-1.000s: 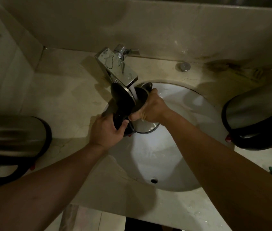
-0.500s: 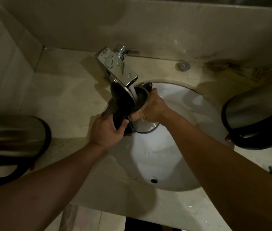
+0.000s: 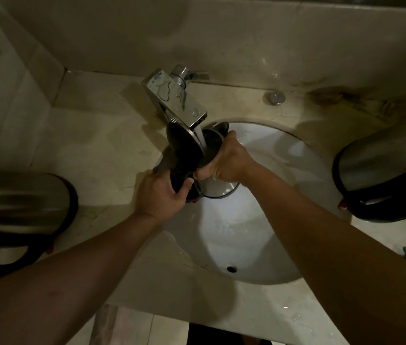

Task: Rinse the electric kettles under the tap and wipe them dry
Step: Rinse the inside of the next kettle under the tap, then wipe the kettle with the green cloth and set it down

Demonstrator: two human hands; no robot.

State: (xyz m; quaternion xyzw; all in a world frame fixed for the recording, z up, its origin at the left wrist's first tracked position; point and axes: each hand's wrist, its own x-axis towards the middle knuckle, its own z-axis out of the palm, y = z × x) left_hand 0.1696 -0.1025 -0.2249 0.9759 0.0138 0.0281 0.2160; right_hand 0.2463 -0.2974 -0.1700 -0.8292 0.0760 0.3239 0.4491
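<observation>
Kettle under the running tap

Head view: kettle (image 3: 210, 155) held over the sink (image 3: 271, 232), mouth up toward the tap (image 3: 174, 98), long axis tilted, base low toward the viewer, lid open leftward. Left hand (image 3: 162, 195) grips its black handle; right hand (image 3: 229, 161) grips the body. Two more kettles lie on the beige stone bench (image 3: 92, 135), one at each side, in a dim room.

Tap (image 3: 176, 99): glossy wet chrome. Under it, kettle (image 3: 218, 188): brushed steel with glossy black plastic lid (image 3: 184, 148). Basin (image 3: 259, 220): smooth white ceramic. Counter (image 3: 92, 135): polished beige stone.
</observation>
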